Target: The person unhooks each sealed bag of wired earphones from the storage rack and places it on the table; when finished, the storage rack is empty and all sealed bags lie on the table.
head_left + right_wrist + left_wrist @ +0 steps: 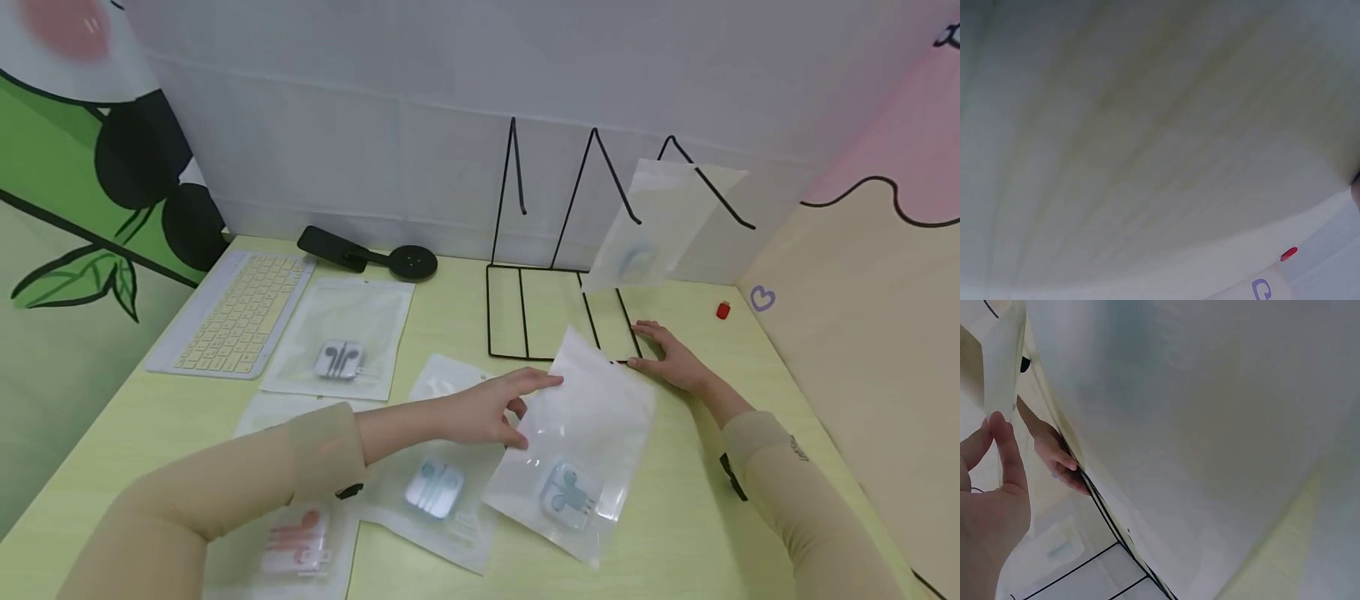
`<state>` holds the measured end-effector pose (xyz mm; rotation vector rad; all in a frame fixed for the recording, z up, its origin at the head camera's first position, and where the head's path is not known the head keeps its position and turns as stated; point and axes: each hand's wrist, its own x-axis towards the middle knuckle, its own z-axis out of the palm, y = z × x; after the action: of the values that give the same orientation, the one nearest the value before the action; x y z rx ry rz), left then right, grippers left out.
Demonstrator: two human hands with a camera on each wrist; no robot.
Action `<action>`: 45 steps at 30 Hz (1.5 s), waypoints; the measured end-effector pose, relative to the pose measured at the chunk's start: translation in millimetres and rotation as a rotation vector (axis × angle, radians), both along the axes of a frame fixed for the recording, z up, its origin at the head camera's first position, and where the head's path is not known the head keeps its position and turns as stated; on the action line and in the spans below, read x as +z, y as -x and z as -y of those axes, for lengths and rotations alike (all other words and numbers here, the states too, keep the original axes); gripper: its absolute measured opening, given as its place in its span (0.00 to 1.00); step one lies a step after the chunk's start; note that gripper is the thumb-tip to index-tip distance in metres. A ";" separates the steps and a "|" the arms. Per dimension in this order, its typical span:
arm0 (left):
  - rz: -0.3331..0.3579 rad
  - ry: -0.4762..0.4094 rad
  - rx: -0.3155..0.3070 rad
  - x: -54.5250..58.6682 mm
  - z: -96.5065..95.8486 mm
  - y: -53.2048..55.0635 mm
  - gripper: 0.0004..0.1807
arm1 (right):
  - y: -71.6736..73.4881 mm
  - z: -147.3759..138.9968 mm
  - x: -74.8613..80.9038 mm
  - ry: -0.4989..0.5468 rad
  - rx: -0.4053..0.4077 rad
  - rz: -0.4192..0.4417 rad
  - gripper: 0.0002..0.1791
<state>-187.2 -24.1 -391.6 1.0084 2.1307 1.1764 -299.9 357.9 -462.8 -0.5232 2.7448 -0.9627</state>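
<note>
My left hand (480,410) pinches the edge of a white, clear-fronted pouch (592,417) with packed earphones (570,493) inside. In the left wrist view, thumb and finger meet on its edge, and the pouch looks tilted over the table. My right hand (675,362) holds the front right corner of a black wire display rack (506,357), thumb and fingers on either side of the wire. Three bent hooks rise from the rack's back, and another earphone pouch (660,217) hangs on the right one. The right wrist view shows mostly blurred tabletop.
Flat pouches with grey (340,359), blue (437,487) and pink (297,542) earphones lie at left and front. A keyboard (232,312) lies at the far left. Behind is a black stand with a round end (412,262). A small red object (723,310) sits at right.
</note>
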 end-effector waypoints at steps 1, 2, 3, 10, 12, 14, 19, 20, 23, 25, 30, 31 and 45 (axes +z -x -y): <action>-0.008 0.024 -0.010 -2.4 0.6 1.9 0.49 | -0.3 0.3 0.1 0.002 -0.004 0.005 0.42; -0.021 0.045 -0.023 -4.5 1.5 3.8 0.49 | -0.7 0.5 0.4 0.007 -0.005 0.009 0.42; -0.031 0.067 -0.038 -5.9 2.3 5.7 0.50 | -1.1 0.5 0.8 0.010 -0.005 0.011 0.42; -0.221 0.234 -0.191 -11.6 7.7 21.9 0.53 | 2.6 -3.3 -4.8 0.014 -0.003 0.005 0.42; -0.269 0.297 -0.229 -12.1 9.3 25.3 0.54 | 3.2 -4.0 -5.7 0.015 -0.006 0.007 0.43; -0.291 0.357 -0.262 -12.4 10.9 26.8 0.57 | 3.5 -4.5 -6.5 0.014 -0.009 0.008 0.43; -0.316 0.447 -0.306 -17.2 14.7 27.2 0.60 | 3.4 -3.9 -7.4 0.004 -0.010 0.004 0.43; -0.320 0.453 -0.308 -18.6 15.2 26.8 0.61 | 3.3 -3.7 -7.2 0.002 -0.009 0.003 0.43; -0.334 0.464 -0.303 -21.2 16.6 24.7 0.62 | 3.0 -3.4 -6.7 0.002 -0.011 0.000 0.43; -0.346 0.469 -0.294 -22.4 17.7 22.7 0.62 | 2.7 -3.2 -6.2 0.007 -0.009 0.002 0.43; -0.371 0.477 -0.256 -24.0 19.7 16.6 0.63 | 2.1 -3.0 -5.1 0.013 -0.006 0.002 0.43; -0.376 0.480 -0.247 -24.4 19.7 15.0 0.63 | 2.2 -3.0 -5.1 0.013 -0.006 0.000 0.43; -0.391 0.566 -0.099 -27.2 12.4 -12.3 0.65 | 1.7 -2.8 -4.7 0.011 -0.006 0.002 0.43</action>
<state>-174.8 -36.5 -418.9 1.1115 2.4636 0.2953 -301.6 360.6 -467.5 -0.5161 2.7425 -0.9799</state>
